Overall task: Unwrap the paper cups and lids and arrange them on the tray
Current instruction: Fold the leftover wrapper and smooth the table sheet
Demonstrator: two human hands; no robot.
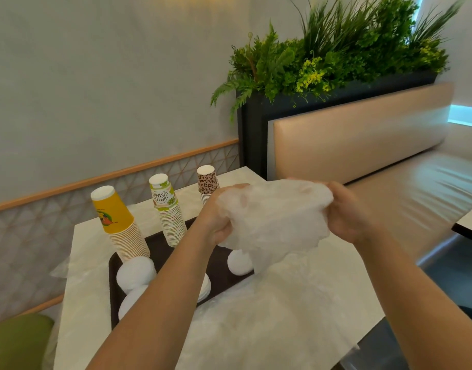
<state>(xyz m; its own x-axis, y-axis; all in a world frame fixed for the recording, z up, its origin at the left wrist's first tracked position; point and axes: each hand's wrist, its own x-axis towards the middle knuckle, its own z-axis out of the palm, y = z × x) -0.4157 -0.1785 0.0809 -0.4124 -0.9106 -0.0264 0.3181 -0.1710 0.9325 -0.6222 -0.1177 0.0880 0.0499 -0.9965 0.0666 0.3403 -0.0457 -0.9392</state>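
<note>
Dark tray (160,252) on pale worktop (296,311). On tray, left to right: yellow cup stack (121,225), green-print cup stack (168,209), leopard cup stack (207,184) at far end; white lids (136,273) along near edge. Above tray's right end, left hand (218,220) and right hand (344,212) both clutch crumpled clear wrapper (274,222) between them.

Three upside-down stacks of paper cups stand at the tray's twelve o'clock edge, one yellow (117,222), one lime-printed (167,209), one leopard-print (207,184), with four visible piles of white lids (136,272) and one crumpled clear plastic wrapper (274,222).
</note>
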